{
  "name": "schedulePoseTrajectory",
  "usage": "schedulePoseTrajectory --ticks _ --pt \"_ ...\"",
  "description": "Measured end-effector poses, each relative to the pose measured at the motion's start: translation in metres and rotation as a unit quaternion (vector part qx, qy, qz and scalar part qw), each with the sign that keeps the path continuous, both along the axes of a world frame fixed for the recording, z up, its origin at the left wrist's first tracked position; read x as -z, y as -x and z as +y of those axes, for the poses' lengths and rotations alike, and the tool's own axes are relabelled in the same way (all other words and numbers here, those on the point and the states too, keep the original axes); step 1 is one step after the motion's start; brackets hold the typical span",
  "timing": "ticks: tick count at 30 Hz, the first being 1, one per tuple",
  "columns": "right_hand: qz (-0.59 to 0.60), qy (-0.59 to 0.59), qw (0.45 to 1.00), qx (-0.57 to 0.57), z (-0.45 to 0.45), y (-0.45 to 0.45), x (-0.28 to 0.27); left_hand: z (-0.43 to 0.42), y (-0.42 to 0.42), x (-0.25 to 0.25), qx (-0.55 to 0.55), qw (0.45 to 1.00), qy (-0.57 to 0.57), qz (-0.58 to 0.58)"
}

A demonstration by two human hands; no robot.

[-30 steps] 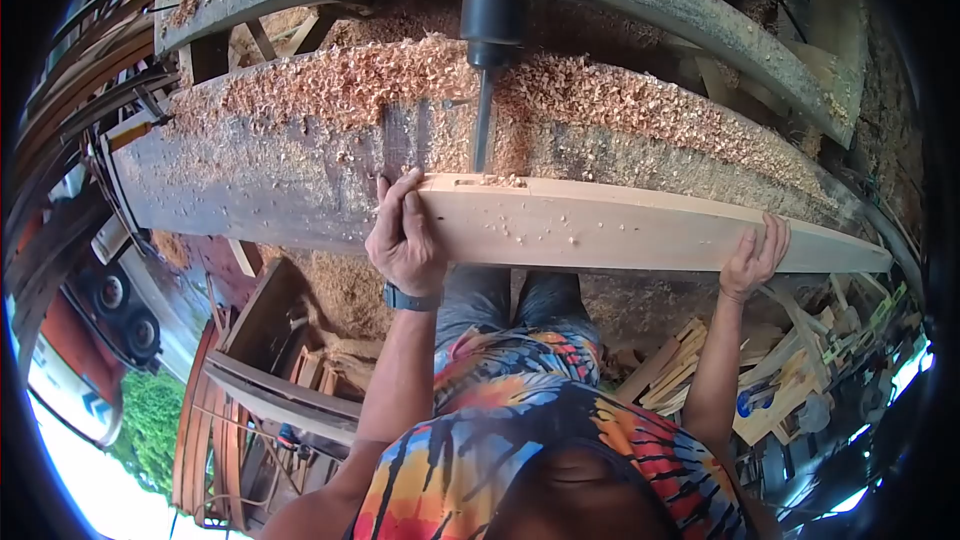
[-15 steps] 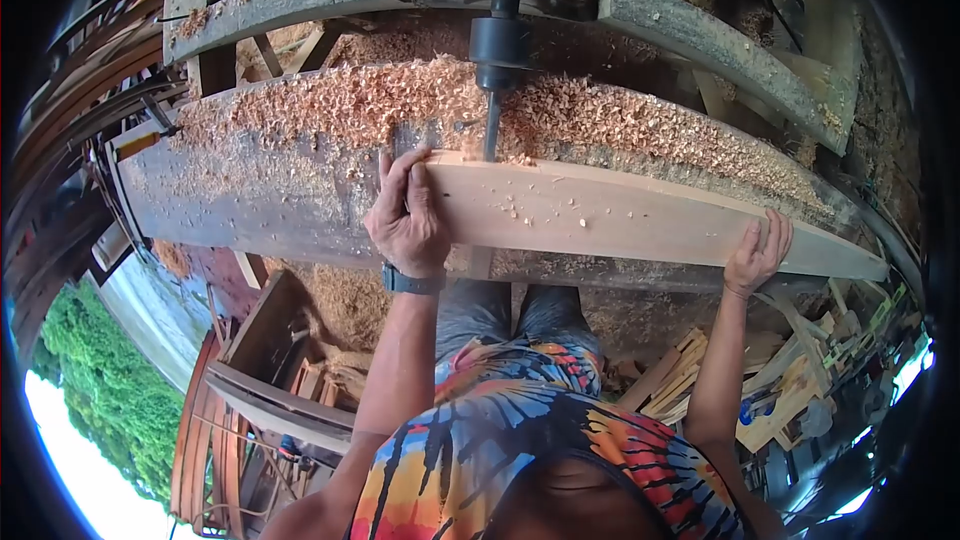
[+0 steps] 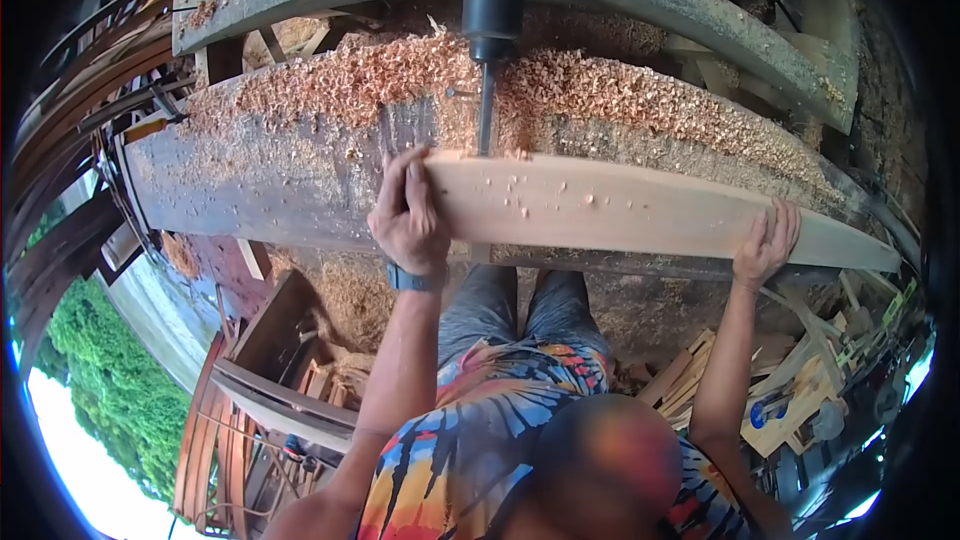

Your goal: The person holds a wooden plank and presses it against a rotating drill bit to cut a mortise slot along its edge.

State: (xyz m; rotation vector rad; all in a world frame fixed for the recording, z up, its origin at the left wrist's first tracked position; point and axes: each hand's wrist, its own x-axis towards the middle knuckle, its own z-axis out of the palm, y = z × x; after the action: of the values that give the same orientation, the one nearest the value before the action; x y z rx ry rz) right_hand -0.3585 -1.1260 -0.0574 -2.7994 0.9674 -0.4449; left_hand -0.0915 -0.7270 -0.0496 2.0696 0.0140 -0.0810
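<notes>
My left hand (image 3: 408,225), with a dark watch (image 3: 415,280) on its wrist, grips the blunt left end of a long, pale wooden board (image 3: 600,205). Its fingers curl over the board's far edge. Closer to the tapered right end, my right hand (image 3: 768,245) clasps the same board, fingers lying on its upper face. The board rests on a wide wooden worktable (image 3: 250,180). A vertical cutting bit (image 3: 486,110) in a black chuck (image 3: 492,25) comes down at the board's far edge, near my left hand. The bit's tip is hidden there. Small chips dot the board.
Heaped wood shavings (image 3: 340,85) cover the table's far side. Behind it run thick curved timbers (image 3: 720,30). Scrap wood (image 3: 790,390) lies below on the right, and a wooden crate-like frame (image 3: 270,330) stands at the lower left.
The camera view has tilted slightly, so the chuck appears higher. The board seems a little farther right against the bit, and chips on it have shifted. Both hands keep their hold.
</notes>
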Motion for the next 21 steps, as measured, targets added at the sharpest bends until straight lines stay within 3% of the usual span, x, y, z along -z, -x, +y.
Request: schedulePoseTrajectory --ticks 2,6,15,19,21 --pt "-0.001 -0.003 1.0 -0.01 0.0 0.006 -0.001 0.008 0.009 0.002 0.024 0.998 -0.045 -0.039" --pt "0.005 -0.007 1.0 -0.009 -0.001 0.003 -0.001 -0.002 0.005 -0.002 -0.012 1.0 -0.02 -0.011" --pt "-0.002 -0.006 1.0 0.027 -0.022 -0.018 0.005 -0.036 -0.045 0.003 0.02 0.999 0.007 -0.042" --pt "-0.003 -0.011 0.999 0.038 -0.021 -0.023 0.002 -0.038 -0.047 0.002 0.015 1.0 0.017 -0.012" --pt "0.005 -0.006 1.0 0.022 -0.013 -0.01 -0.001 -0.035 -0.035 -0.014 -0.004 0.999 -0.038 0.029"
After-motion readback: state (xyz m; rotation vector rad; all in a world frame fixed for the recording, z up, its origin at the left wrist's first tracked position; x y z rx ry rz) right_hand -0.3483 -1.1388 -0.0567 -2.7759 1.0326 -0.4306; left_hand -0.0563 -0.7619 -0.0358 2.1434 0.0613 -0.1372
